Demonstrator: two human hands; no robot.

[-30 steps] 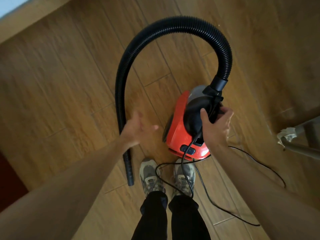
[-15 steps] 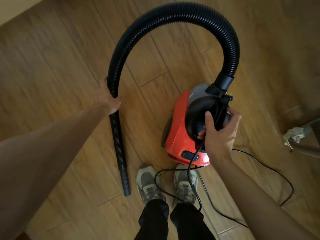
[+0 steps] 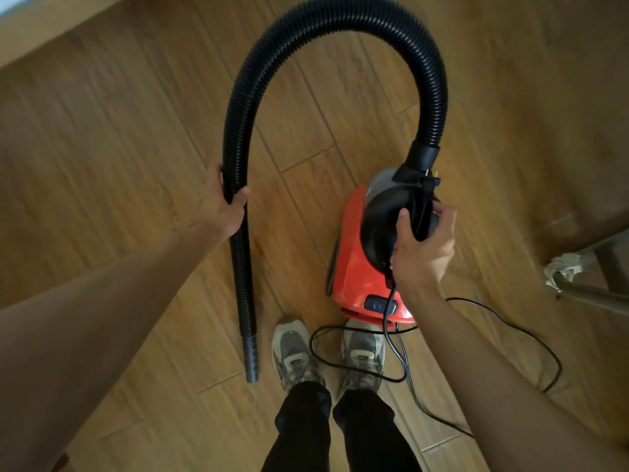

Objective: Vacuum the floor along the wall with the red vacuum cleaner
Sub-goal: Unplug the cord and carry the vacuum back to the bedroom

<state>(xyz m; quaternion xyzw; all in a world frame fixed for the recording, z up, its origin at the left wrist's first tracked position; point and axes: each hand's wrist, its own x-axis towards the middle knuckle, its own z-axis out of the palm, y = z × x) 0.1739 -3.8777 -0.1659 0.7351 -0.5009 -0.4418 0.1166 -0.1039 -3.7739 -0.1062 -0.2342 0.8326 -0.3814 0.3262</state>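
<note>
The red vacuum cleaner [image 3: 354, 267] hangs just above the wooden floor [image 3: 119, 137], in front of my feet. My right hand [image 3: 422, 247] grips its black top handle together with the power cord [image 3: 391, 335]. A black ribbed hose [image 3: 326, 18] arches from the vacuum's top over to the left and hangs down. My left hand [image 3: 224, 206] is closed around the hose's descending part. The hose's open nozzle end [image 3: 251, 362] points down near my left shoe.
The wall's baseboard [image 3: 51, 32] runs along the top left. Loose cord [image 3: 510, 335] loops on the floor around my shoes [image 3: 296, 352] and out to the right. A metal furniture leg with a rag [image 3: 565, 270] stands at the right edge.
My left hand, open and free a second ago, has taken hold of the hose. The vacuum and hose have risen slightly in my right hand.
</note>
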